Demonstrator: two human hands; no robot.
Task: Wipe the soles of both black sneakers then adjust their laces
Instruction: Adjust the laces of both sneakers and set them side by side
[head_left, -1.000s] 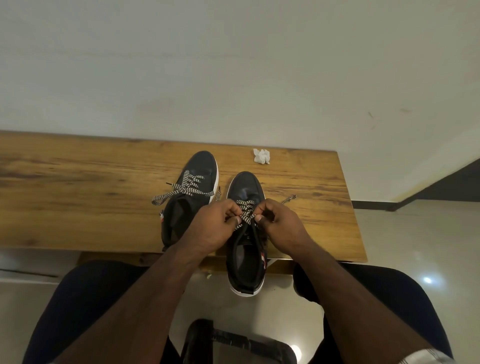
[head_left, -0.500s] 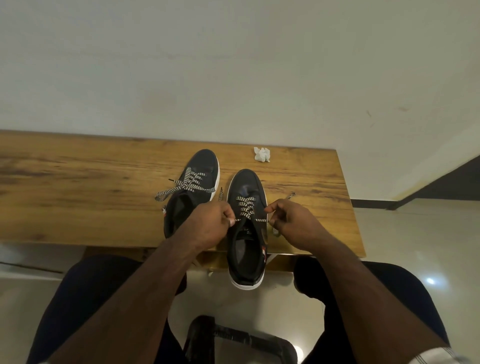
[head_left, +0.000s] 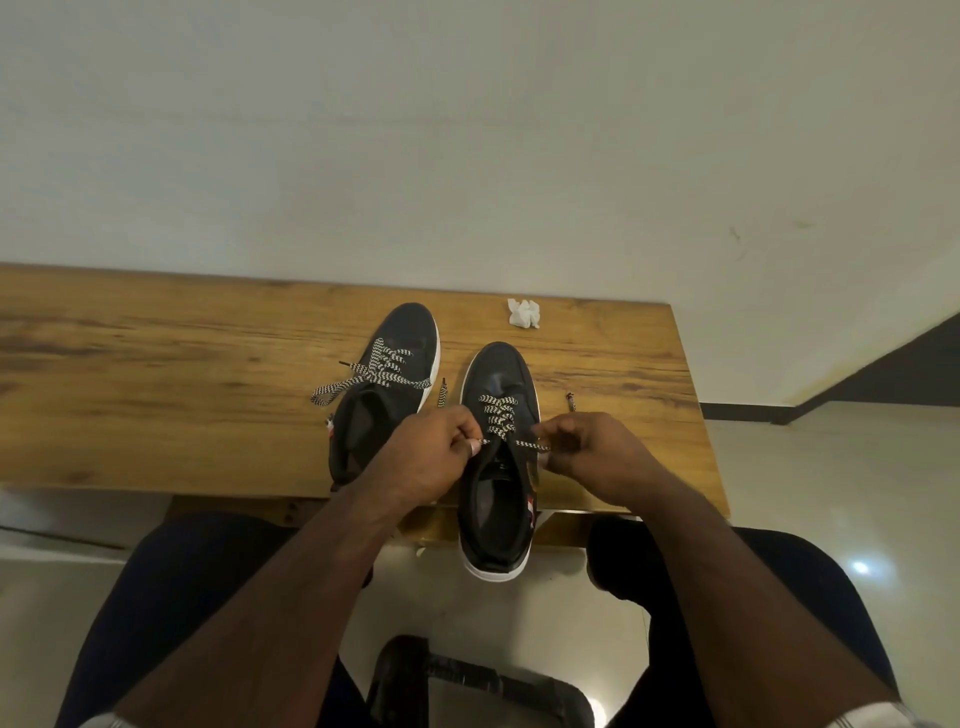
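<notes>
Both hands had drawn apart from the knot: the left hand (head_left: 431, 457) and the right hand (head_left: 592, 452) each pinched an end of the striped lace (head_left: 498, 421), now taut across the right sneaker (head_left: 496, 467), which overhung the table (head_left: 156, 389) edge. That probably tightened it; the left sneaker (head_left: 384, 384) beside it lay loose-laced, with the crumpled tissue (head_left: 523, 313) beyond.

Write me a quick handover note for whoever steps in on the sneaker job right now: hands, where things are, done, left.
Left hand and right hand each pinch one end of the lace of the right sneaker, pulling it outward. That shoe's heel overhangs the table edge.
Left sneaker stands beside it, lace ends lying loose.
Crumpled tissue lies set aside by the wall, so wiping looks done; soles not visible.
Left: finish this lace, then likely the left sneaker's.
</notes>
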